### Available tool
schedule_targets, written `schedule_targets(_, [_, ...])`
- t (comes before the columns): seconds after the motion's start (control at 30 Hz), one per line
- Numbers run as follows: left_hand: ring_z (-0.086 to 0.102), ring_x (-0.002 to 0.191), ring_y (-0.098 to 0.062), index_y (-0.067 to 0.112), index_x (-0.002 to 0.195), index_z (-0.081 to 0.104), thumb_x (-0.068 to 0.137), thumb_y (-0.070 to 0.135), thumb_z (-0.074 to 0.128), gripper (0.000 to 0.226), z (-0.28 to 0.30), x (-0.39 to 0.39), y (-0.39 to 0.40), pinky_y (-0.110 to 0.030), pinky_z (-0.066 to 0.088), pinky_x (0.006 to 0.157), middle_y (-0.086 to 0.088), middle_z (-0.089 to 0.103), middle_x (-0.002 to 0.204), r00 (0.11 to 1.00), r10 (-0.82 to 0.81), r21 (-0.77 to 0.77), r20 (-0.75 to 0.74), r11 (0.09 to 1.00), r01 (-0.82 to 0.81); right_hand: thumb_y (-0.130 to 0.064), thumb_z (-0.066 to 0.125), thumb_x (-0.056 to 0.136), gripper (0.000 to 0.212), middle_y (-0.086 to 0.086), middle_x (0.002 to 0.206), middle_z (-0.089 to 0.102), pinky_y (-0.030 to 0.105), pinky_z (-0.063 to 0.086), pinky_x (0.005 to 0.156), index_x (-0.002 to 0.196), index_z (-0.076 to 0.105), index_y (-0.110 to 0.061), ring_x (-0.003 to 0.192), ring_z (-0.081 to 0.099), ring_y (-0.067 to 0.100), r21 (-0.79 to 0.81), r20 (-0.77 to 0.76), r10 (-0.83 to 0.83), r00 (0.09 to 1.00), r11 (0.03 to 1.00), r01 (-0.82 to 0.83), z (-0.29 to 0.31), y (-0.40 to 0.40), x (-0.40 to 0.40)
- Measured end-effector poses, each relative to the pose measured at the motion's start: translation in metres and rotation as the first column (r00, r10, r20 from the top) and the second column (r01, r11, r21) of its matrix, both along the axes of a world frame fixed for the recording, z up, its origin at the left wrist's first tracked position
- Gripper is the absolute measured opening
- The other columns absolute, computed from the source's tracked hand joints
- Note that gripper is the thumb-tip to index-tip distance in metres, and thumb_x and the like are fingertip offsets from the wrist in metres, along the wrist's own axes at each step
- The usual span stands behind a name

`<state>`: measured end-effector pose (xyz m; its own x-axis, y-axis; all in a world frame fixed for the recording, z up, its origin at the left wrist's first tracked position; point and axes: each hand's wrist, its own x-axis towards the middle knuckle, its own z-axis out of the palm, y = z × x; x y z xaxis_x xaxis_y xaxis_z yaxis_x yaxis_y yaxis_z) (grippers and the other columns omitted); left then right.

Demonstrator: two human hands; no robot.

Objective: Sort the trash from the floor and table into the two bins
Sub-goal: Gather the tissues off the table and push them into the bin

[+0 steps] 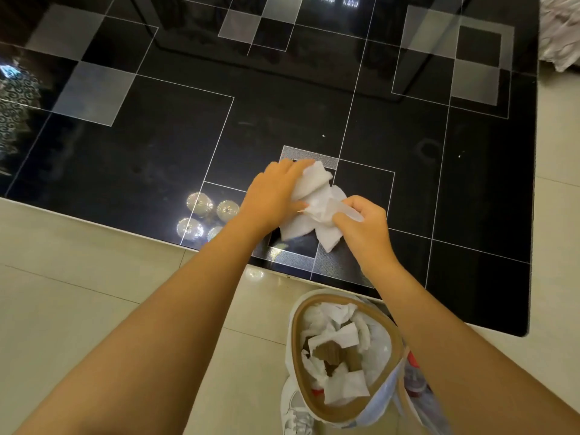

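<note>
White tissue paper (314,199) lies bunched on the black glass table (157,146) near its front edge. My left hand (273,196) lies over the tissue's left side with fingers curled around it. My right hand (361,221) pinches the crumpled right part of the same tissue. Below my hands, on the floor, stands a brown-rimmed bin (389,334) lined with a plastic bag; it holds crumpled white tissues and pieces of brown cardboard. A second bin (417,387) is partly visible to its right, mostly hidden by my right forearm.
The floor (94,277) is beige tile. A white crumpled cloth or paper heap (561,36) sits at the top right beyond the table. A white shoe (296,412) shows beside the bin. Ceiling lights reflect in the glass near the table's front edge.
</note>
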<state>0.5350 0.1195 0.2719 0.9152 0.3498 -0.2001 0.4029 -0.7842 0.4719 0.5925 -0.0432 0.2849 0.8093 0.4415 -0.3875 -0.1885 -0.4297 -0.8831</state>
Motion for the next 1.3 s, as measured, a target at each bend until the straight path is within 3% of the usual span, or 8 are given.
schedule_targets(0.2, [0.050, 0.101, -0.030, 0.012, 0.105, 0.060, 0.088, 0.039, 0.061, 0.032, -0.008, -0.015, -0.007, -0.043, 0.043, 0.082, -0.007, 0.059, 0.107, 0.982, 0.189, 0.028, 0.002, 0.982, -0.189, 0.005, 0.054, 0.081, 0.013, -0.004, 0.078, 0.051, 0.003, 0.040, 0.051, 0.078, 0.057, -0.008, 0.071, 0.049, 0.005, 0.032, 0.061, -0.180, 0.982, 0.983, 0.178, 0.005, -0.012, 0.001])
schedule_targets(0.37, [0.055, 0.089, -0.021, 0.014, 0.111, 0.049, 0.097, 0.034, 0.049, 0.024, 0.010, -0.041, -0.035, -0.036, 0.050, 0.075, -0.002, 0.056, 0.099, 0.842, 0.532, -0.412, 0.086, 0.789, -0.457, 0.005, 0.052, 0.081, 0.021, -0.001, 0.077, 0.052, 0.016, 0.044, 0.056, 0.069, 0.057, -0.013, 0.074, 0.050, 0.012, 0.021, -0.085, -0.180, 0.980, 0.983, 0.183, 0.008, -0.036, -0.002])
schedule_targets(0.53, [0.060, 0.087, -0.016, 0.019, 0.112, 0.055, 0.094, 0.036, 0.055, 0.024, 0.007, -0.078, -0.086, -0.034, 0.053, 0.074, 0.004, 0.061, 0.096, 0.918, 0.393, -0.529, 0.043, 0.789, -0.313, 0.008, 0.050, 0.072, 0.008, 0.005, 0.070, 0.050, 0.024, 0.039, 0.056, 0.072, 0.058, 0.008, 0.066, 0.048, 0.013, 0.000, -0.198, -0.005, 0.980, 1.000, 0.005, 0.005, -0.071, -0.027])
schedule_targets(0.8, [0.062, 0.092, -0.020, 0.023, 0.121, 0.051, 0.095, 0.041, 0.046, 0.032, -0.018, -0.138, -0.160, -0.045, 0.055, 0.080, -0.001, 0.064, 0.104, 0.918, 0.375, -0.504, -0.128, 0.772, -0.386, -0.013, 0.063, 0.083, 0.018, -0.004, 0.067, 0.062, 0.024, 0.052, 0.061, 0.073, 0.065, -0.027, 0.065, 0.062, 0.013, -0.108, -0.203, 0.083, 0.976, 0.988, -0.107, -0.014, -0.149, -0.092])
schedule_targets(1.0, [0.061, 0.106, -0.029, 0.017, 0.143, 0.026, 0.093, 0.035, 0.055, 0.060, -0.041, -0.174, -0.216, -0.045, 0.054, 0.087, -0.009, 0.059, 0.124, 0.884, 0.316, -0.539, -0.346, 0.704, -0.463, 0.002, 0.062, 0.080, 0.023, 0.005, 0.085, 0.064, 0.034, 0.051, 0.074, 0.081, 0.064, -0.020, 0.084, 0.061, 0.026, -0.272, -0.208, 0.108, 0.972, 0.948, -0.164, -0.033, -0.207, -0.132])
schedule_targets(1.1, [0.051, 0.124, -0.031, 0.022, 0.151, 0.002, 0.092, 0.044, 0.052, 0.081, -0.047, -0.183, -0.231, -0.046, 0.048, 0.098, -0.008, 0.044, 0.144, 0.904, 0.176, -0.628, -0.390, 0.667, -0.401, -0.001, 0.062, 0.082, 0.033, 0.008, 0.111, 0.061, 0.031, 0.048, 0.083, 0.113, 0.063, -0.011, 0.103, 0.058, 0.025, -0.332, -0.309, 0.209, 0.928, 0.890, -0.312, -0.047, -0.223, -0.139])
schedule_targets(1.2, [0.038, 0.136, -0.032, 0.035, 0.147, -0.022, 0.098, 0.045, 0.038, 0.078, -0.050, -0.183, -0.241, -0.049, 0.041, 0.106, -0.007, 0.019, 0.159, 0.909, 0.063, -0.650, -0.411, 0.680, -0.341, -0.014, 0.066, 0.082, 0.053, 0.006, 0.130, 0.057, 0.039, 0.048, 0.098, 0.133, 0.051, -0.019, 0.114, 0.056, 0.023, -0.301, -0.434, 0.162, 0.886, 0.901, -0.312, -0.055, -0.227, -0.142])
schedule_targets(1.3, [0.045, 0.130, -0.031, 0.033, 0.147, -0.021, 0.101, 0.037, 0.034, 0.072, -0.050, -0.178, -0.244, -0.043, 0.045, 0.102, -0.009, 0.025, 0.156, 0.908, 0.051, -0.582, -0.415, 0.753, -0.308, -0.020, 0.062, 0.084, 0.055, 0.004, 0.131, 0.057, 0.041, 0.046, 0.101, 0.137, 0.047, -0.023, 0.117, 0.054, 0.022, -0.319, -0.448, 0.186, 0.874, 0.880, -0.351, -0.056, -0.226, -0.141])
